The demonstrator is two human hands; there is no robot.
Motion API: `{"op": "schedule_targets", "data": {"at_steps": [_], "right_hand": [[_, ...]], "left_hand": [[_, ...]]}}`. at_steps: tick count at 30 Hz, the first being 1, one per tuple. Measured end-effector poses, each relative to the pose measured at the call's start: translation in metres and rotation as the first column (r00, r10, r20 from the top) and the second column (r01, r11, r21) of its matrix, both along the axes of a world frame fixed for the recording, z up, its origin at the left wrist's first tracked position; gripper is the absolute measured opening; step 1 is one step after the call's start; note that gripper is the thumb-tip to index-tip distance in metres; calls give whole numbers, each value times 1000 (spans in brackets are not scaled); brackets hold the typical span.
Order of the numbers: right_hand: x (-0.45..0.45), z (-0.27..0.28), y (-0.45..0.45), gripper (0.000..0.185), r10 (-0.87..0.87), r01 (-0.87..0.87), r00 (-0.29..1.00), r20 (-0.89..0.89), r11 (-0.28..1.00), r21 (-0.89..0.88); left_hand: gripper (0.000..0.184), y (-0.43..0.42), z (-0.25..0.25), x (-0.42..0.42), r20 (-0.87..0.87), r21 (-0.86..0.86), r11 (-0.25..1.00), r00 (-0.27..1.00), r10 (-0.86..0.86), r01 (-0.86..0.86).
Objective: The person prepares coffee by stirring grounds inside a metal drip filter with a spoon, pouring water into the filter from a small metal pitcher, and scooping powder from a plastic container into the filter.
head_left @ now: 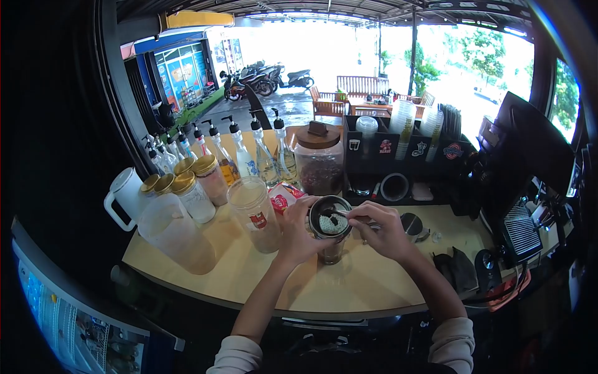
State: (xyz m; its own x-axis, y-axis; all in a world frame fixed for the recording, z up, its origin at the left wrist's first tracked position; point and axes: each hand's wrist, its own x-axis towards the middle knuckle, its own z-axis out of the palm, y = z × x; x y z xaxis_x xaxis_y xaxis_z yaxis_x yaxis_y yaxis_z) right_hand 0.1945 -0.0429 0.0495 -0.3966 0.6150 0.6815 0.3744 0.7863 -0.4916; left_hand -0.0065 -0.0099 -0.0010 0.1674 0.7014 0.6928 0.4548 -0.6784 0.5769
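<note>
My left hand (pixel 298 229) is closed around the side of a round metal cup (pixel 312 219) with a dark inside and pale, grainy-looking contents. My right hand (pixel 381 229) pinches the thin handle of a spoon (pixel 341 213), whose head dips into the cup. Beneath the cup, a clear glass (pixel 331 254) shows on the counter; whether the two touch is hidden. Left of my left hand stands a tall clear plastic container (pixel 254 215) with a red label. A red and white packet (pixel 283 197) lies just behind that hand.
A large frosted pitcher (pixel 174 234), a white jug (pixel 123 196) and gold-lidded jars (pixel 198 198) stand left. Pump bottles (pixel 237 146) line the back beside a wooden-lidded jar (pixel 319 159). A black cup organizer (pixel 405 156) and a monitor (pixel 529 146) are right. The counter's (pixel 349 299) front edge is near.
</note>
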Motion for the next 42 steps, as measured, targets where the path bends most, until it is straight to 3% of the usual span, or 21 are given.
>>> {"op": "schedule_targets", "data": {"at_steps": [6, 8, 12, 15, 21, 24, 28, 30, 37, 39, 42], "right_hand": [[-3, 8, -3, 10, 6, -8, 999, -39, 998, -67], [-5, 8, -1, 8, 13, -38, 991, -130, 981, -190], [-6, 5, 0, 9, 25, -32, 999, -47, 988, -148], [-7, 6, 5, 9, -15, -23, 983, -185, 979, -203], [2, 23, 8, 10, -24, 21, 999, -30, 997, -77], [6, 27, 13, 9, 30, -19, 996, 78, 990, -137], [-6, 26, 9, 9, 73, -62, 996, 56, 982, -176], [-8, 22, 12, 11, 46, -57, 996, -70, 987, -152], [-5, 25, 14, 13, 2, -15, 998, -64, 979, -201], [-6, 23, 15, 13, 86, -89, 996, -25, 978, -189], [-4, 26, 21, 12, 79, -81, 997, -17, 990, -114]], "left_hand": [[79, 2, 3, -4, -54, 98, 995, 998, 36, -30], [80, 1, 4, -5, -77, 130, 991, 996, 43, -32], [84, 2, 4, -6, -69, 136, 990, 996, 56, -46], [85, 5, 2, -6, -80, 167, 985, 995, 66, -51], [85, 2, 10, -11, -164, 189, 980, 982, 93, -62], [85, 2, 11, -11, -184, 193, 979, 977, 104, -68], [85, 3, 6, -5, -139, 170, 984, 987, 80, -56], [85, 3, 4, -5, -126, 166, 985, 989, 71, -49], [82, 3, 1, -5, -94, 191, 981, 994, 53, -34], [82, 4, 0, -5, -85, 178, 984, 995, 46, -30], [82, 4, 2, -8, -124, 187, 982, 991, 50, -26]]}}
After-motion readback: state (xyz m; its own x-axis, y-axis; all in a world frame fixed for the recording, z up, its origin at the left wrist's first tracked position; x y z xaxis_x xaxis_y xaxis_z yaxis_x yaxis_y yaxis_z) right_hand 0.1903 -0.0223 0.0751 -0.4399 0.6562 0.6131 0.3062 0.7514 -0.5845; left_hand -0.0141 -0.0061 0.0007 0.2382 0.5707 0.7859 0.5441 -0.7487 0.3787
